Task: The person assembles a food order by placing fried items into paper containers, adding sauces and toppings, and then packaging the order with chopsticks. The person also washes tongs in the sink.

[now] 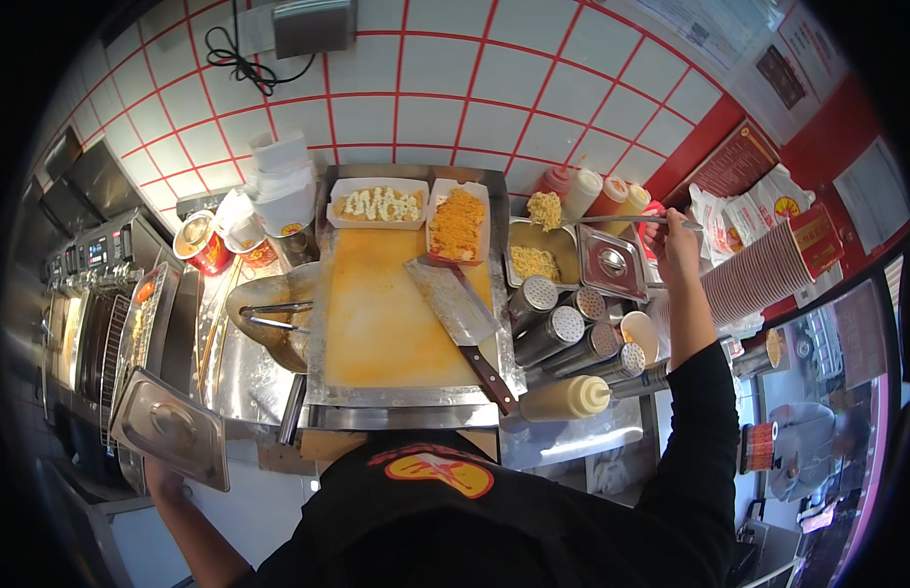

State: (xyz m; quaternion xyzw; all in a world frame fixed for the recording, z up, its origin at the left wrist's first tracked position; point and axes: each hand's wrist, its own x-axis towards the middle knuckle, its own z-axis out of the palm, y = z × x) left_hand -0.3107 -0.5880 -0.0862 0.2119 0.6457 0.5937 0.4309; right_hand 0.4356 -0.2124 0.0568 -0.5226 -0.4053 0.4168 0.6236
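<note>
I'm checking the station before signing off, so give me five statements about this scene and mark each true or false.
1. The left hand holds a metal lid. True.
2. The right hand holds a squeeze bottle. False: it holds a long-handled utensil, with yellow food at its far end.
3. The cleaver lies on the cutting board. True.
4. The right paper tray's food has a white topping. False: it has an orange topping; the left paper tray has the white one.
5. The tongs lie left of the cutting board. True.
</note>
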